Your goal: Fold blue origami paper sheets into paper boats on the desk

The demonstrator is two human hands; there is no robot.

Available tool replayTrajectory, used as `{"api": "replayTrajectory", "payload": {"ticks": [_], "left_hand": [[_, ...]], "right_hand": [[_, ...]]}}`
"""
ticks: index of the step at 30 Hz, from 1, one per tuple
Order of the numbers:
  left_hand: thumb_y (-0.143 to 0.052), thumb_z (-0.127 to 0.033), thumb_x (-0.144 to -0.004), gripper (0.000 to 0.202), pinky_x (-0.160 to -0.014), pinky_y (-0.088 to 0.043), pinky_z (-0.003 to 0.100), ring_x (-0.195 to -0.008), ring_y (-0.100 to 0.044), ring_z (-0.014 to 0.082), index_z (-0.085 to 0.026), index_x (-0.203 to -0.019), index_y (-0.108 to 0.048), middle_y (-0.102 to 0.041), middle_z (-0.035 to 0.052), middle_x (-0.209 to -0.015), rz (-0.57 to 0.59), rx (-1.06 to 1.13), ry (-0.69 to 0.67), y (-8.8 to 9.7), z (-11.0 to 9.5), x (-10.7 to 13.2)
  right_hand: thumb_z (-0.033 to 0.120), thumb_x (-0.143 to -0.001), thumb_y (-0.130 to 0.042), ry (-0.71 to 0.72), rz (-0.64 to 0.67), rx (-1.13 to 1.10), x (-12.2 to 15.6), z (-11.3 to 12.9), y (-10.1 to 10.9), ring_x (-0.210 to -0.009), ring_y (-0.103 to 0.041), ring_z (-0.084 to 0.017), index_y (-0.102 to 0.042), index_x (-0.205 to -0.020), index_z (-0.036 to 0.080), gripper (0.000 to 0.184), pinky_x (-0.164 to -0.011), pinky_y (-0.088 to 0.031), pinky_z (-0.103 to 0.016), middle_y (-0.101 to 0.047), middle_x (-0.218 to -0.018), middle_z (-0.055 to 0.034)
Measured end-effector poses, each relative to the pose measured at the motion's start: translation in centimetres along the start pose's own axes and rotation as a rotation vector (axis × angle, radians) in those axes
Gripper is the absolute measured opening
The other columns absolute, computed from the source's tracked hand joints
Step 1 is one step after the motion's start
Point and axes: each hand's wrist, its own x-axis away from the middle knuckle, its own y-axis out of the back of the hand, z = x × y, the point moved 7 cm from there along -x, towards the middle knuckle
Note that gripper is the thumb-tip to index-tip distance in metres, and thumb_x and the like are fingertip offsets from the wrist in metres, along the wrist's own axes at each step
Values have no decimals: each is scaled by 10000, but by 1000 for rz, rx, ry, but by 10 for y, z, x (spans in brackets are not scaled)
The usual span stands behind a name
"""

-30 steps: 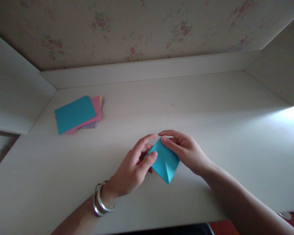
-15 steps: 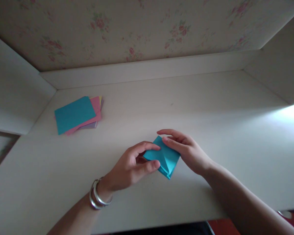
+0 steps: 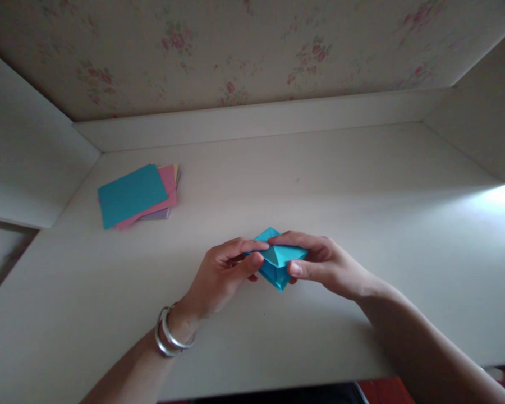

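A folded piece of blue paper [image 3: 276, 259] is held just above the white table [image 3: 278, 179], near its front middle. My left hand [image 3: 223, 275], with silver bangles on the wrist, pinches the paper's left side between thumb and forefinger. My right hand [image 3: 326, 264] pinches its right side, forefinger on top and thumb underneath. The paper is partly folded, with a top flap bent over and a point hanging down toward me.
A fanned stack of coloured paper sheets [image 3: 137, 195], blue on top with pink, yellow and purple beneath, lies at the back left of the table. White side panels and a flowered wall [image 3: 235, 50] close in the table on three sides.
The flat blue diamond of paper has been lifted and folded; its top part now bends over. Both hands have closed in on its sides and shifted slightly away from me.
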Motion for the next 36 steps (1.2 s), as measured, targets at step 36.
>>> {"api": "replayTrajectory", "payload": {"ticks": [36], "left_hand": [[-603,-556,-904,472,-517,-358,225,-556,-464,121,-181,-620,-636,-515,-26,-547,-332,-401,78,22,1,0]], "right_hand": [[391,-718,-869,-26,-13,233,-2,-5,-5,-820,-652,-168,-654,-1123,177,506,-693,-570,-275,-618,-1064,-55]]}}
